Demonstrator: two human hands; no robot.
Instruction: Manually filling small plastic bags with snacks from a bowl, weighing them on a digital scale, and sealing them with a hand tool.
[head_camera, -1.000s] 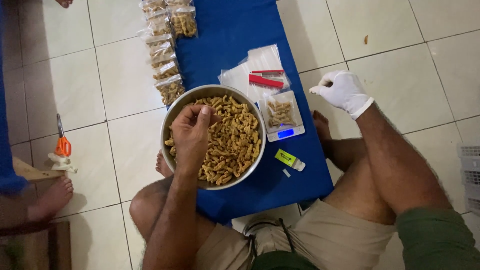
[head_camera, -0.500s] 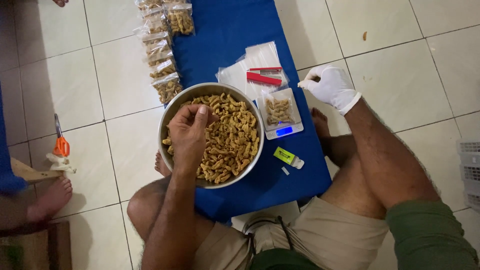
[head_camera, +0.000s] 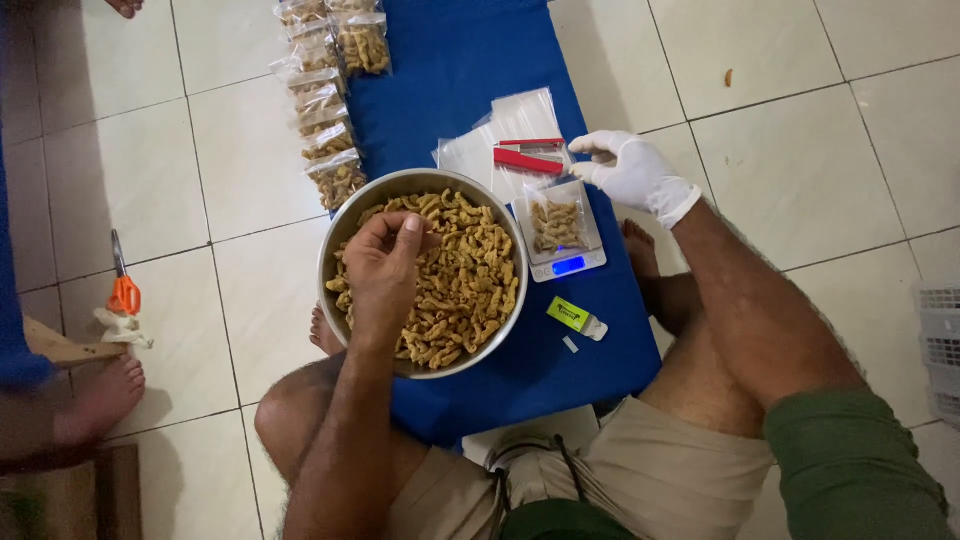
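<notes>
A round metal bowl (head_camera: 345, 225) full of golden fried snack pieces (head_camera: 470, 285) sits on a blue mat (head_camera: 470, 60). My bare left hand (head_camera: 385, 270) rests in the bowl, fingers pinched on some snacks. My right hand (head_camera: 630, 170), in a white glove, holds the top edge of a clear plastic bag of snacks (head_camera: 557, 222) that stands on a small digital scale (head_camera: 570, 265) right of the bowl.
Several filled snack bags (head_camera: 325, 130) line the mat's left edge. Empty clear bags (head_camera: 505, 125) and a red stapler (head_camera: 530, 160) lie behind the scale. A small yellow-green tube (head_camera: 572, 316) lies near my knee. Orange scissors (head_camera: 122, 290) and another person's foot (head_camera: 95, 400) are at left.
My gloved right hand has moved left and down from above the floor to the bag on the scale and taken hold of its top. The left hand stays in the bowl.
</notes>
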